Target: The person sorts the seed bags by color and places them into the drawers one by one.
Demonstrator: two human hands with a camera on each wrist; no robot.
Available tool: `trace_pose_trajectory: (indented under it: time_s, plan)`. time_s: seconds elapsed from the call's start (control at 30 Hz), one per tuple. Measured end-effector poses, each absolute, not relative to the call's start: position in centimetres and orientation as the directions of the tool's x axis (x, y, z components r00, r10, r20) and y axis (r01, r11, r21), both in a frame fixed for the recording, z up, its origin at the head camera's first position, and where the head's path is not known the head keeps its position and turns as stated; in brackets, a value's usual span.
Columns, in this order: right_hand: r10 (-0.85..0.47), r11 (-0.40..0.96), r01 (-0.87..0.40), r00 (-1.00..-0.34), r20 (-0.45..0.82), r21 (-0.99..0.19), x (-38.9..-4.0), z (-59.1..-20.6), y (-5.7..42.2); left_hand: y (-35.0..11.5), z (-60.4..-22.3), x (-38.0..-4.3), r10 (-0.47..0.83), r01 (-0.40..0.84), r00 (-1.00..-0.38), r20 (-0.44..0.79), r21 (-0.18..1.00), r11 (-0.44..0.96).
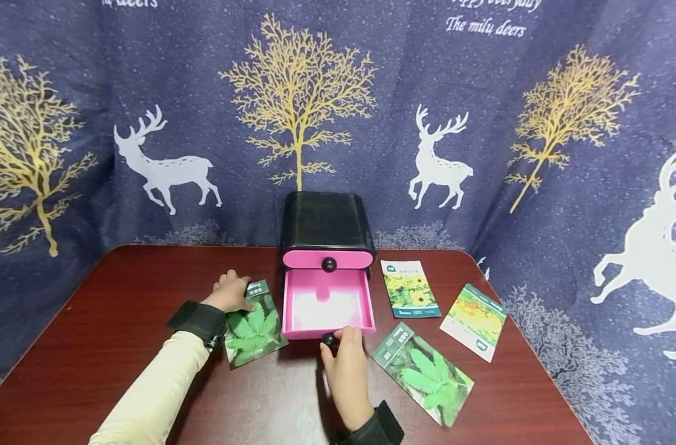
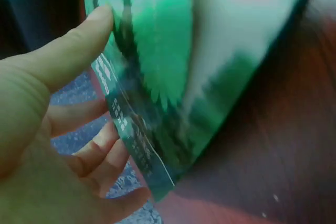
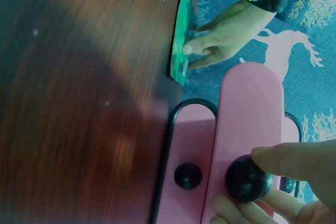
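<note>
My left hand [image 1: 230,292] is at a green leaf-pictured seed packet [image 1: 254,327], left of a small black drawer cabinet [image 1: 327,222]. In the left wrist view the thumb lies on the face of the packet [image 2: 157,40], with the other fingers at its edge, partly hidden behind it. My right hand [image 1: 348,371] pinches the round black knob [image 3: 245,178] of a pulled-out pink drawer [image 1: 324,309] between thumb and fingers. The drawer's white-looking floor is bare. Another pink drawer front [image 3: 191,140] with its own knob sits below it in the right wrist view.
Right of the cabinet lie a yellow-flower packet [image 1: 410,289], an orange-yellow packet [image 1: 474,321] and a second green leaf packet [image 1: 424,374]. They rest on the reddish-brown table [image 1: 121,309]. A dark blue curtain [image 1: 249,216] with trees and deer hangs close behind.
</note>
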State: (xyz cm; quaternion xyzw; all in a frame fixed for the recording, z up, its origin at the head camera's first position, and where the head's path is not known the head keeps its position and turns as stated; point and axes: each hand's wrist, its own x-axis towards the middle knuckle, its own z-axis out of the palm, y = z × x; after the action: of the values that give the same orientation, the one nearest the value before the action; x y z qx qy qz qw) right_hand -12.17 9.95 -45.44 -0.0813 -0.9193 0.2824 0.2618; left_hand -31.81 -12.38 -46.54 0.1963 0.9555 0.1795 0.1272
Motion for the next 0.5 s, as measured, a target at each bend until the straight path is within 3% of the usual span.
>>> trace_pose_trajectory:
  time_s: [0.33,0.5]
  plan:
    - [0.291,0.831,-0.011,-0.844,0.451,-0.556,-12.2,-45.8,9.9,-17.3,-45.5,-31.2,0.494,0.328,-0.859,-0.134,0.597,0.732]
    - [0.298,0.821,-0.016,-0.841,0.451,-0.571,-12.3,-45.7,10.1,-19.9,-43.8,-30.1,0.514,0.249,-0.837,-0.191,0.703,0.666]
